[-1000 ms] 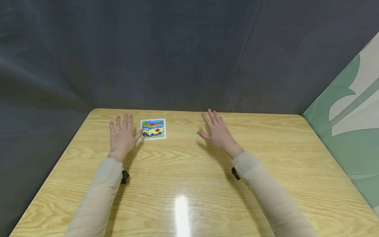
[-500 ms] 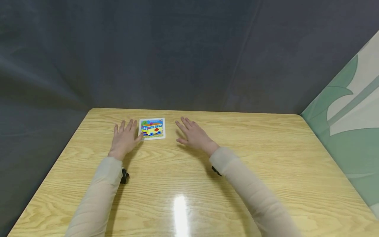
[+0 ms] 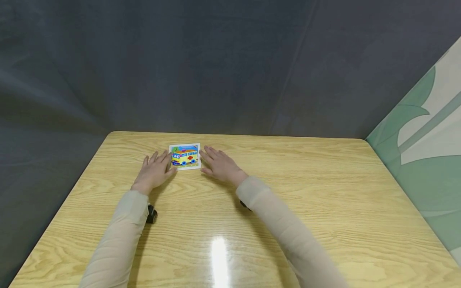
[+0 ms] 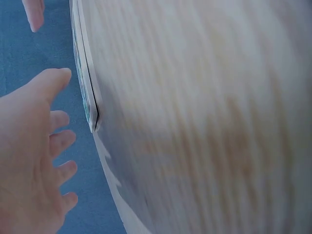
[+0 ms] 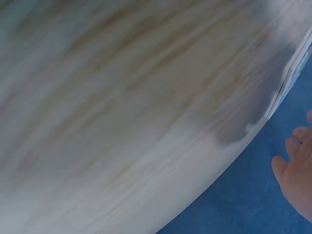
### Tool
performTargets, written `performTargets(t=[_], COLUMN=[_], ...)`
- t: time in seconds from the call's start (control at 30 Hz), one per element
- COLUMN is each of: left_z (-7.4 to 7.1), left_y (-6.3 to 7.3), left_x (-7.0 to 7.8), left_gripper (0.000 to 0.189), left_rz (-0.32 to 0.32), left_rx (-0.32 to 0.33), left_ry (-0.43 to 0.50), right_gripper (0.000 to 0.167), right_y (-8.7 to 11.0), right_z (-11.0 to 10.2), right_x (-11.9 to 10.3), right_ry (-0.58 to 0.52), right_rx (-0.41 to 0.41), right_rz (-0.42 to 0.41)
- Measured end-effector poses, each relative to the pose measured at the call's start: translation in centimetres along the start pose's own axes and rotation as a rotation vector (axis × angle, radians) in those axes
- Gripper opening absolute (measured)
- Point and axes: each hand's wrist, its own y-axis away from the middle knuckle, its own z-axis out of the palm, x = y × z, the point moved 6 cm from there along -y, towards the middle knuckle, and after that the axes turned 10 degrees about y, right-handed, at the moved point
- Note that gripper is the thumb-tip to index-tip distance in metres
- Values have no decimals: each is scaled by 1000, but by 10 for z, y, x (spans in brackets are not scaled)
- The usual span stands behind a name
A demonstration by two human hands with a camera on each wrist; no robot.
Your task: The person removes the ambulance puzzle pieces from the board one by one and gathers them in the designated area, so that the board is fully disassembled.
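Observation:
A square picture board point(image 3: 185, 157) with a white border lies flat near the table's back edge; its print is a cartoon yellow ambulance with a red cross. My left hand point(image 3: 153, 173) is at its left edge, fingers extended and thumb by the lower left corner. On the opposite side my right hand point(image 3: 220, 166) has its fingertips right at the board's right edge. The left wrist view shows the board point(image 4: 85, 68) edge-on, with a dark line along its side and the left thumb close by. Neither hand has its fingers curled round it.
The wood-grain table point(image 3: 324, 208) extends wide to the right and towards the front. A dark curtain point(image 3: 230, 68) hangs behind and to the left. At the right is a green and white patterned panel point(image 3: 428, 160). Light glares on the tabletop near the front.
My right hand has swept left across the table to the board's right edge. My left hand has shifted slightly, its fingers leaning towards the board. The board stays in about the same place.

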Motion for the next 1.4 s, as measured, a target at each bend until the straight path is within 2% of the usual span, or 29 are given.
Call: performTargets(t=[0.2,0.4,0.63,0.93,1.27,1.4], left_z=[3,10,14,13,19,22], left_y=[1,-2,-2,-2,-1,-2], left_x=[2,2,3,15,21,22], left_gripper=[64,62,60,57,56,56], left_rz=[13,-12,-14,37,28,29], left_rx=[-39,-98,-113,-70,-136,-151], left_ry=[18,31,7,-16,-68,-76], right_gripper=[65,66,65,63,62,60], right_y=[-7,-6,-2,13,18,19], right_z=[6,9,13,11,13,10], right_x=[-10,-15,-15,-9,-3,-3], right_ry=[-4,-15,-7,14,57,63], right_rx=[-71,-140,-195,-193,-171,-139], right_rz=[-13,-23,-31,-65,-99,-109])
